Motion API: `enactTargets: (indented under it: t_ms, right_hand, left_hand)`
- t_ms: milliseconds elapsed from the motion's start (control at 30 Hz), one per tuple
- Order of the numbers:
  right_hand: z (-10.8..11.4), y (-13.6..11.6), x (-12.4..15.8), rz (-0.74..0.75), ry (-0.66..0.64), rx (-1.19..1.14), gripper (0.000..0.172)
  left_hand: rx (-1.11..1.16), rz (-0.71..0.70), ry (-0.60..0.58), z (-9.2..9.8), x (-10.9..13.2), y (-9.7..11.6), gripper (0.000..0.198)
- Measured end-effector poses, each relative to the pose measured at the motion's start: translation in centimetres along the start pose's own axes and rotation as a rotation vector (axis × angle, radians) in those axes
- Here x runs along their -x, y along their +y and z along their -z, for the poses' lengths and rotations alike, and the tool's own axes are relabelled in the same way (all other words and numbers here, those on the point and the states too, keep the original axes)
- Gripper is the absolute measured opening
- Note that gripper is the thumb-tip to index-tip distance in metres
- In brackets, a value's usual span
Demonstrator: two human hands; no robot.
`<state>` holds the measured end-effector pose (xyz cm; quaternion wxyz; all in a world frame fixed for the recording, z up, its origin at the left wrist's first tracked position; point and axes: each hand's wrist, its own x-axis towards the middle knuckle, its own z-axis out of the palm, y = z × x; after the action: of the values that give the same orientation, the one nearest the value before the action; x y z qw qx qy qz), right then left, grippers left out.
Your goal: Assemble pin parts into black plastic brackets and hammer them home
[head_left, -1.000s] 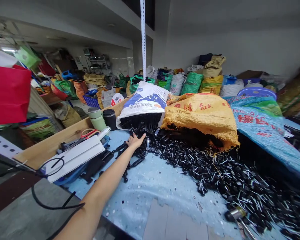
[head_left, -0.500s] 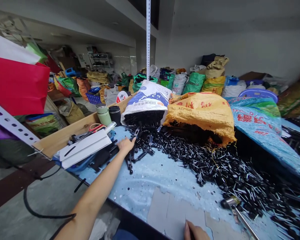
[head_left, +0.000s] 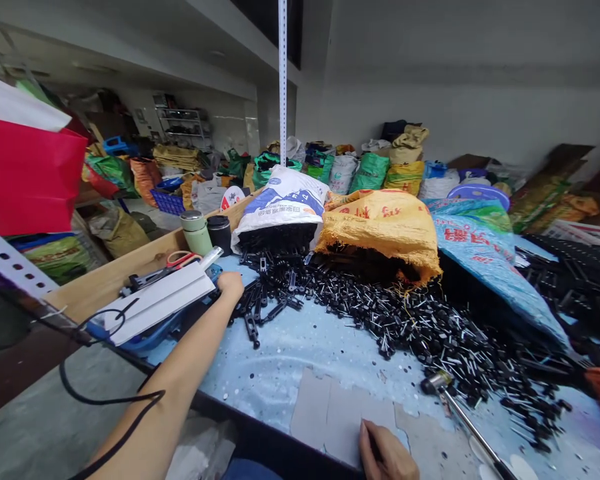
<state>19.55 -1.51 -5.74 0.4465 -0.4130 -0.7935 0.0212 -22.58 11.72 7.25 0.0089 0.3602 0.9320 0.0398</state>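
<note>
My left hand (head_left: 231, 285) is stretched forward beside the right end of a blue tray (head_left: 147, 341), just left of a pile of black plastic link parts (head_left: 264, 287). Its back faces me and hides the fingers, so whether it holds anything does not show. Close to the front edge, my right hand (head_left: 389, 453) rests on a grey mat (head_left: 330, 410) with fingers curled in; the inside of the hand is hidden. Right of it lies a hammer (head_left: 437, 382), its metal handle pointing toward me.
Black pieces with metal pins (head_left: 415, 327) spread before a white sack (head_left: 285, 207), an orange sack (head_left: 380, 217) and a blue sack (head_left: 490, 247). A white board (head_left: 160, 303) and red-handled scissors (head_left: 183, 259) lie by a green flask (head_left: 195, 233) and black cup (head_left: 220, 233). A cord (head_left: 105, 400) hangs across my left arm.
My left hand has moved left, from the black link parts to the end of the tray. My right hand stays on the mat. The view has shifted slightly to the right.
</note>
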Motion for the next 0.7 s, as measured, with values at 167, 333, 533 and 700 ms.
enactTargets:
  t_ms: [167, 333, 533, 700]
  right_hand:
    - [0.2, -0.2, -0.8, -0.016, -0.037, -0.032, 0.025]
    - [1.3, -0.6, -3.5, -0.095, -0.26, -0.148, 0.026]
    - [2.9, 5.2, -14.2, -0.22, -0.11, -0.182, 0.041]
    - [3.7, 11.8, -26.1, -0.611, 0.171, 0.043, 0.054]
  left_hand:
    - [0.081, -0.277, 0.159, 1.0, 4.7, 2.3, 0.026]
    - [0.172, -0.829, 0.173, -3.0, 15.1, 4.0, 0.016]
    - [0.337, -1.134, 0.464, -9.7, 22.1, 1.0, 0.028]
    - [0.396, -1.109, 0.552, -12.1, 22.8, -1.4, 0.037]
